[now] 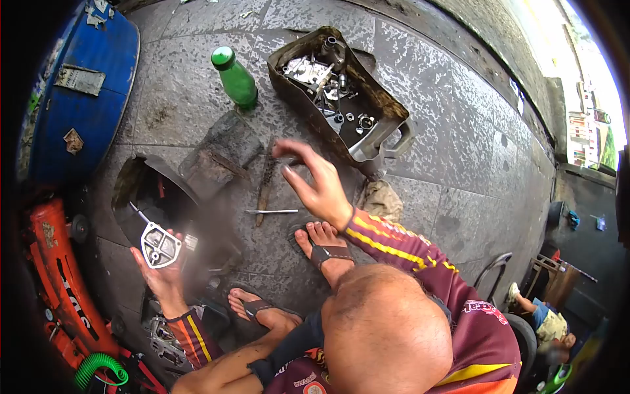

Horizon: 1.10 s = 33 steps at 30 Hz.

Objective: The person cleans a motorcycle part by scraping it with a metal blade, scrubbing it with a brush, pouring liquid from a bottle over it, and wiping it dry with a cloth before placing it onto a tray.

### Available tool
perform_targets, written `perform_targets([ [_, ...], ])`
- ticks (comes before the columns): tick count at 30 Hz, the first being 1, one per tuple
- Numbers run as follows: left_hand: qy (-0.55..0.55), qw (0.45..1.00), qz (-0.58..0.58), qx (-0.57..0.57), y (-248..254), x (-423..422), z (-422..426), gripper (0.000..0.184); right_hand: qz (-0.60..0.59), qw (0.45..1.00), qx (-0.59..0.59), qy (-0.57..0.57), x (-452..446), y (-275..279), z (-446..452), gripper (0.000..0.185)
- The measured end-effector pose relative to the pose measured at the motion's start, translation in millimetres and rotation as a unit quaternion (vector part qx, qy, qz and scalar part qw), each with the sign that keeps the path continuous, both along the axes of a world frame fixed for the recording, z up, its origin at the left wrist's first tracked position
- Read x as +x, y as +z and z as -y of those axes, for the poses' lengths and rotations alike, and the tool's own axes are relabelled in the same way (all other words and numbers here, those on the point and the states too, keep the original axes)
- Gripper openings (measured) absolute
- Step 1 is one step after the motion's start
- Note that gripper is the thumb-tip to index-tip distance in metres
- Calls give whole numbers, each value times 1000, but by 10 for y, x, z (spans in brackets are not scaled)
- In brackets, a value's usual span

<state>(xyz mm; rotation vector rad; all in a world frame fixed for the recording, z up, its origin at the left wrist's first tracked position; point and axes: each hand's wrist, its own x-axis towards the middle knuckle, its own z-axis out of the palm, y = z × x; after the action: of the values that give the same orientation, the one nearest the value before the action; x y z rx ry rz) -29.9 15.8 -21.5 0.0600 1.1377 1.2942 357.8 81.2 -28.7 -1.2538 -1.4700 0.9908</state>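
Note:
My left hand (163, 281) holds a silver metal cover plate (161, 245), roughly triangular with ribs and holes, tilted upward. A thin rod (139, 213) points up and left from behind the plate; I cannot tell whether it is part of it. My right hand (323, 190) is raised over the pavement, fingers apart and holding nothing. Below it are a dark wooden-looking handle (264, 197) and a slim silver tool (275, 211) lying across it. Nearest beyond the hand stands a cut-open plastic jerrycan (387, 128) with metal engine parts (315, 75) inside.
A green bottle (235, 77) stands beside the jerrycan. A dark cut container (141, 180) sits beyond my left hand. At the left are a blue drum (98, 59) and a red floor jack (69, 289). Another person (548, 322) is at the far right.

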Motion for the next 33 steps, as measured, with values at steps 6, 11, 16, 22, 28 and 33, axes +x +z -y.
perform_targets([
  [6,46,998,42,18,-198,-81,62,66,326,916,-150,-176,1068,-62,1645,55],
  [11,32,997,47,47,-164,9,4,67,409,840,-175,-311,1311,-58,1775,70],
  [16,69,989,113,66,107,223,-10,71,207,897,-308,-239,1546,-179,1837,34],
  [22,84,984,101,118,133,331,10,72,8,984,21,176,1097,156,1034,45],
  [28,68,977,99,174,642,479,-187,75,-318,892,-74,314,-309,1229,14,42],
  [33,48,924,-149,348,913,796,-268,58,101,901,298,299,-1893,1779,-483,54],
])
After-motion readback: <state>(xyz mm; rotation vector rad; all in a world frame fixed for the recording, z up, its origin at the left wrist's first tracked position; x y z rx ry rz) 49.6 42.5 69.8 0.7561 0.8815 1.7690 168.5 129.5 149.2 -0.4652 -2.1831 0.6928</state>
